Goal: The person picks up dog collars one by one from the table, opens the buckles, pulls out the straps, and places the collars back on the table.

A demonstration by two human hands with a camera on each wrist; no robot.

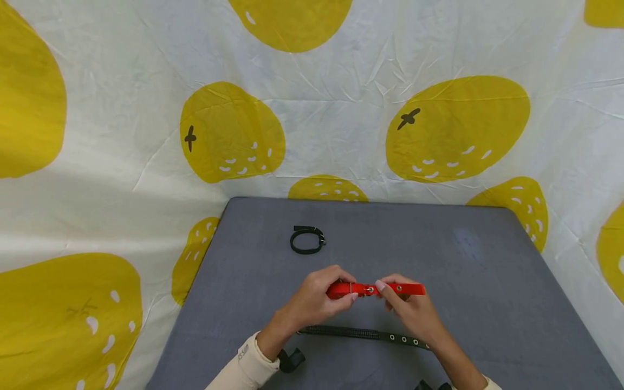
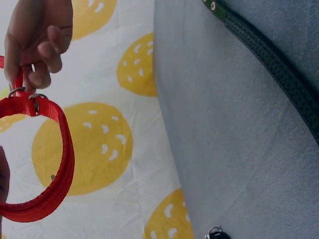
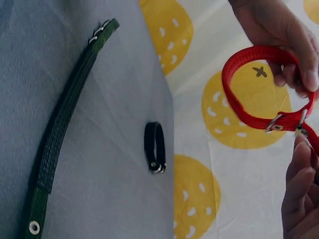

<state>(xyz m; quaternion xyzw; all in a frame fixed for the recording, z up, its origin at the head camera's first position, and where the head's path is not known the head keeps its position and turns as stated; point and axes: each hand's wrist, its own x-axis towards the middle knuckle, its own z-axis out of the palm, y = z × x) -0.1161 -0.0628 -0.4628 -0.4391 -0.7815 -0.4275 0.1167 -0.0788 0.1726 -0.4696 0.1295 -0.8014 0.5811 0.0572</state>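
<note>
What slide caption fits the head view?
Left hand and right hand holding red collar above gray table bearing black collar and dark green strap.

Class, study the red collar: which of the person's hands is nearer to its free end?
Right. The right hand pinches the red collar just beside its free end; the left hand grips the looped part farther away, on the other side of the buckle.

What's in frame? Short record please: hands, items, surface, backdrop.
left hand: grips red collar
right hand: pinches red collar near its free end
red collar: looped, held above table
black collar: looped, on table, beyond hands
green strap: stretched out on table, nearer the person
table: gray
backdrop: white sheet, yellow-patterned
</note>
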